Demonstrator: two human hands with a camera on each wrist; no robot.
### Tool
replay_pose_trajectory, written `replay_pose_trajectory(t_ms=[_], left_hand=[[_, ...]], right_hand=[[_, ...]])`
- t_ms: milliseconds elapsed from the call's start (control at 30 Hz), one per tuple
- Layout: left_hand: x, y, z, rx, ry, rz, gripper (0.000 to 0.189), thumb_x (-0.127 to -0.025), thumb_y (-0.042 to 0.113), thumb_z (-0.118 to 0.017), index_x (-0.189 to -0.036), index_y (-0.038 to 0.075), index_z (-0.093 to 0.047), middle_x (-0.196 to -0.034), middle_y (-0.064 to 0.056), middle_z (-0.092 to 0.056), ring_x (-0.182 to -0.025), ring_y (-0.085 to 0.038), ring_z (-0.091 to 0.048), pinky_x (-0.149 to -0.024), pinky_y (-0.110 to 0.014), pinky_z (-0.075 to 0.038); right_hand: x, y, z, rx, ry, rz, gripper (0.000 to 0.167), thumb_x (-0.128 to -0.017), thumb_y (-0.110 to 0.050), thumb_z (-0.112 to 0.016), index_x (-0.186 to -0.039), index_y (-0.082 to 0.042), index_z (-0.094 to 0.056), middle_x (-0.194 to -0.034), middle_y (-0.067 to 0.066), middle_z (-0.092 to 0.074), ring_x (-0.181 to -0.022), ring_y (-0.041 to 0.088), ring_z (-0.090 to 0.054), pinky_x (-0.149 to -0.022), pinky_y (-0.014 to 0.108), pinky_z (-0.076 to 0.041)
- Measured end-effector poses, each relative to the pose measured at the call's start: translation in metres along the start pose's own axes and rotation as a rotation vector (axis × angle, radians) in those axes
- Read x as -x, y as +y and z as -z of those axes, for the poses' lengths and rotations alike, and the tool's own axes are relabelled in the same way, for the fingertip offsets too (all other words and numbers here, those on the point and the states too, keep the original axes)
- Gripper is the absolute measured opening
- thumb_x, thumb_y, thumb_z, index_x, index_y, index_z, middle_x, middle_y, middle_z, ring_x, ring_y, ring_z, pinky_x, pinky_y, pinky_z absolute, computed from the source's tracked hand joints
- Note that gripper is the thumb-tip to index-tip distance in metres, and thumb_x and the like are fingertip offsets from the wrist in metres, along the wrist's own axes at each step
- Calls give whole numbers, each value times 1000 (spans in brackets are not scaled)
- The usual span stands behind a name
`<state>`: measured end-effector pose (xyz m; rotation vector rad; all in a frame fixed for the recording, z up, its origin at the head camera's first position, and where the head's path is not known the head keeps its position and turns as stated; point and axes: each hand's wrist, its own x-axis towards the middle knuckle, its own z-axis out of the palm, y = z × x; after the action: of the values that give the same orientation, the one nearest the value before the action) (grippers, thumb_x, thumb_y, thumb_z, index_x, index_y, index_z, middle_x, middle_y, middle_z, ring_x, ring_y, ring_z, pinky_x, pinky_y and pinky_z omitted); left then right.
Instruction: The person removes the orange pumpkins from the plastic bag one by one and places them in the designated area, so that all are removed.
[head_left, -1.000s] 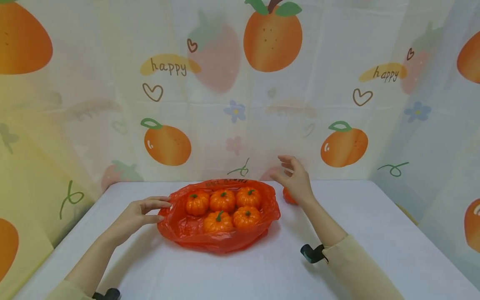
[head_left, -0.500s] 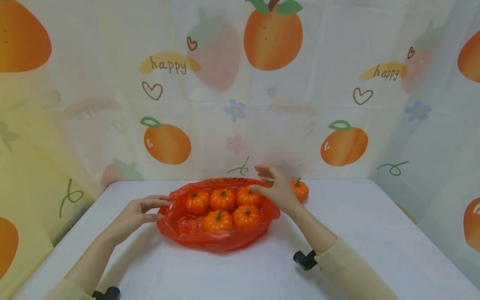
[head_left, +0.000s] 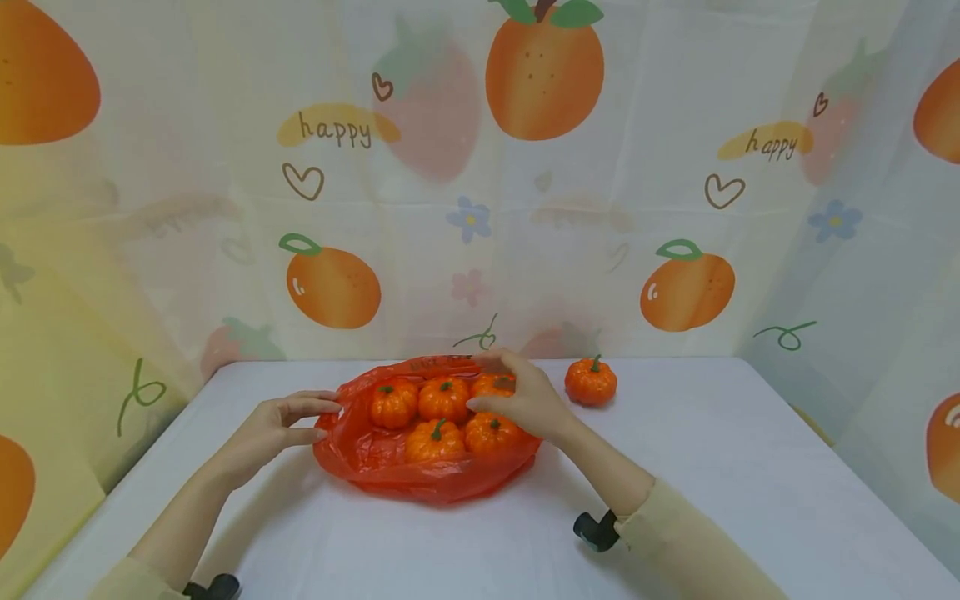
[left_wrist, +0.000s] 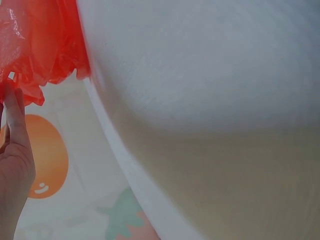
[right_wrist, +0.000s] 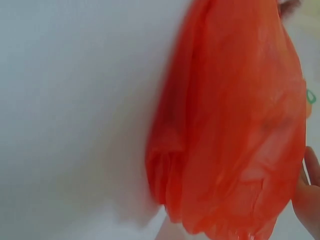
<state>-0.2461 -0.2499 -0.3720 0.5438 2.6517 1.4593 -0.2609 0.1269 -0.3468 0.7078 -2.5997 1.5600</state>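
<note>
A red plastic bag (head_left: 442, 487) lies with its mouth spread on the table, several small orange toy pumpkins (head_left: 435, 442) inside. At its left rim is my left hand (head_left: 258, 437), fingertips and thumb touching the plastic, thumb apart from the fingers. The left wrist view shows those fingers fairly straight against the bag's crumpled edge (left_wrist: 45, 50). My right hand (head_left: 536, 400) reaches over the bag's right side, thumb and fingers spread around the back right pumpkin (head_left: 491, 385), partly hiding it. In the right wrist view the bag's side (right_wrist: 240, 125) covers most of that hand.
One more pumpkin (head_left: 591, 382) stands on the white table (head_left: 712, 467) behind and to the right of the right hand. A fruit-printed curtain (head_left: 525, 208) hangs along the table's back edge.
My right hand has moved left and down, from beside the lone pumpkin to over the bag's right side, uncovering that pumpkin. The left hand and bag have stayed in place.
</note>
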Motion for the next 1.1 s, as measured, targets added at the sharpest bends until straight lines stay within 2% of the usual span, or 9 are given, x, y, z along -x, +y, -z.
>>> replay_pose_trajectory(t_ms=[233, 333, 700, 900, 1100], left_hand=[[1, -1, 0, -6, 10, -16, 34, -90, 17, -69, -123, 7, -68, -143, -19, -54, -111, 24, -46, -88, -15, -50], [0, -1, 0, -4, 8, -14, 35, -90, 17, -68, -123, 6, -68, -143, -19, -54, -111, 23, -46, -88, -16, -50], [0, 0, -1, 6, 1, -19, 36, -91, 16, -67, -126, 7, -66, -144, -20, -52, -112, 25, -44, -88, -15, -50], [1, -1, 0, 8, 0, -16, 37, -91, 16, -67, -127, 7, -66, -144, -22, -52, -112, 25, -43, -87, -15, -51], [0, 0, -1, 7, -2, -13, 37, -92, 17, -67, -127, 7, -65, -144, -22, -51, -111, 26, -43, -87, -15, -51]], right_hand=[[4, -6, -13, -52, -89, 1, 56, -83, -31, -80, -132, -23, -55, -137, 8, -58, -130, 32, -54, -108, 54, -45], [5, -9, -17, -53, -106, 0, 56, -83, -28, -80, -133, -20, -55, -138, 6, -57, -131, 32, -53, -107, 53, -46], [-1, -15, -33, 32, -139, -40, 54, -82, -28, -80, -130, -24, -55, -138, 5, -57, -127, 27, -56, -100, 44, -52], [-4, -21, -45, 78, -151, -49, 53, -84, -28, -79, -131, -24, -55, -139, 4, -56, -128, 26, -54, -101, 45, -52], [-7, -22, -54, 93, -178, -42, 56, -83, -23, -79, -133, -16, -55, -139, 6, -57, -126, 28, -56, -99, 44, -53]])
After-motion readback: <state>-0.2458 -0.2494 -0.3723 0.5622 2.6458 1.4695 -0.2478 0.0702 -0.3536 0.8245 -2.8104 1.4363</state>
